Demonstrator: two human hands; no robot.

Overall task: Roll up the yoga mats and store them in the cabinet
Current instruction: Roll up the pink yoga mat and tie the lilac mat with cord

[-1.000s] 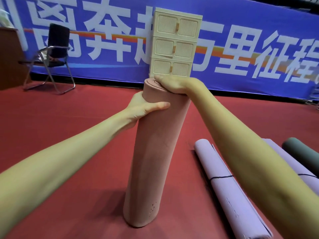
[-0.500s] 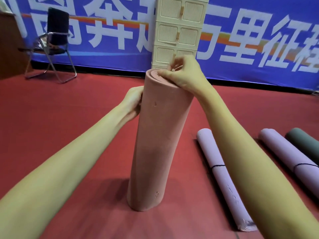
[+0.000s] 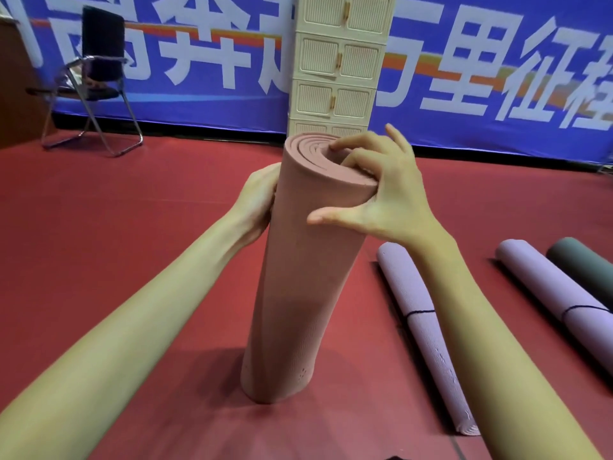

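Because it stands on end on the red floor (image 3: 99,227) in the middle of the frame, the pink mat (image 3: 298,277) shows its spiral top edge, where the layers can be squared up. It tilts slightly, top toward the right. The left hand (image 3: 258,197) presses against the roll's upper left side, apparently to steady it; whether its fingers wrap round the back is hidden. The right hand (image 3: 381,187) sits on the top right rim, fingers curled over the edge with fingertips dipping into the spiral and the thumb stretched along the front, so it grasps the roll's end, probably to tighten the winding or level the coils.

Lower right, a purple mat (image 3: 428,343) lies rolled on the floor, tied with a dark cord; further right lie a second purple mat (image 3: 550,287), also corded, and a grey mat (image 3: 583,263), likely waiting for storage.

Behind the pink roll, at upper centre, stands the cream cabinet (image 3: 335,61), all visible doors closed, so one needs opening first. A folding chair (image 3: 96,78) sits upper left against the blue banner (image 3: 497,78).
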